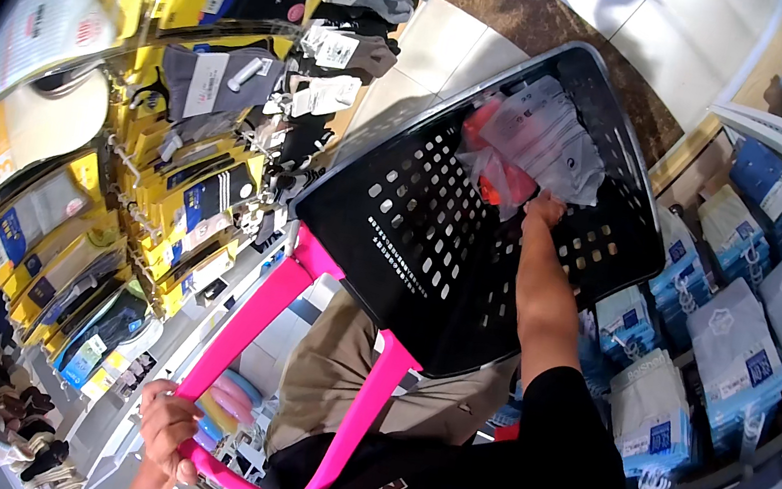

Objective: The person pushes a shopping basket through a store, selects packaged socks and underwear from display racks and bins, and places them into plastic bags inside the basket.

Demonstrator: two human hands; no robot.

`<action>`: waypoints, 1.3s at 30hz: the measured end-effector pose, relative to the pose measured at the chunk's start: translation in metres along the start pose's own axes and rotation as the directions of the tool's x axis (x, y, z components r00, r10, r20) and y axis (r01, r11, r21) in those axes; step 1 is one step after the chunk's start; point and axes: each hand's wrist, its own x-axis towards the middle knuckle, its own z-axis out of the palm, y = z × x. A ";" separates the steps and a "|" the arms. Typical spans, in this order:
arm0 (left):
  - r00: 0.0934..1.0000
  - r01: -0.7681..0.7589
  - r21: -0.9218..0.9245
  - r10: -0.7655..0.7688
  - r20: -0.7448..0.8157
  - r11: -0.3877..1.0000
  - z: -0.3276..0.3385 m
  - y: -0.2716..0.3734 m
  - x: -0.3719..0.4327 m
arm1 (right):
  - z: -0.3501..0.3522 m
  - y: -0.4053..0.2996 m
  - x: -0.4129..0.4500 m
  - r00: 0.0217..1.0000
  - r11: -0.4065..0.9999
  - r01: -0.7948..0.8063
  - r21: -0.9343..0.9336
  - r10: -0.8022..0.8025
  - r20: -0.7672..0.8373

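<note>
A black plastic shopping basket (435,251) with punched holes hangs tilted before me, its pink handle (353,421) pulled out towards my body. My left hand (169,428) is closed around the handle's lower left corner. Down inside the basket, my right hand (545,210) touches the lower edge of a clear, frosted plastic bag (547,139) that bears writing. Whether its fingers grip the bag cannot be told. Beside and partly under that bag lies something red and orange in clear plastic (503,181).
Hooks with packaged socks (222,82) in yellow packs line the left side. On the right, a rack holds pale packaged garments (733,341) on hooks. Tiled floor (440,43) shows beyond the basket. Several pastel rounded items (227,402) are low behind the handle.
</note>
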 end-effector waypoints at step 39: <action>0.911 -0.189 -0.308 0.050 -0.409 0.932 0.026 0.029 0.041 | -0.239 -0.116 -0.249 0.485 0.565 0.821 0.085 -0.769 0.417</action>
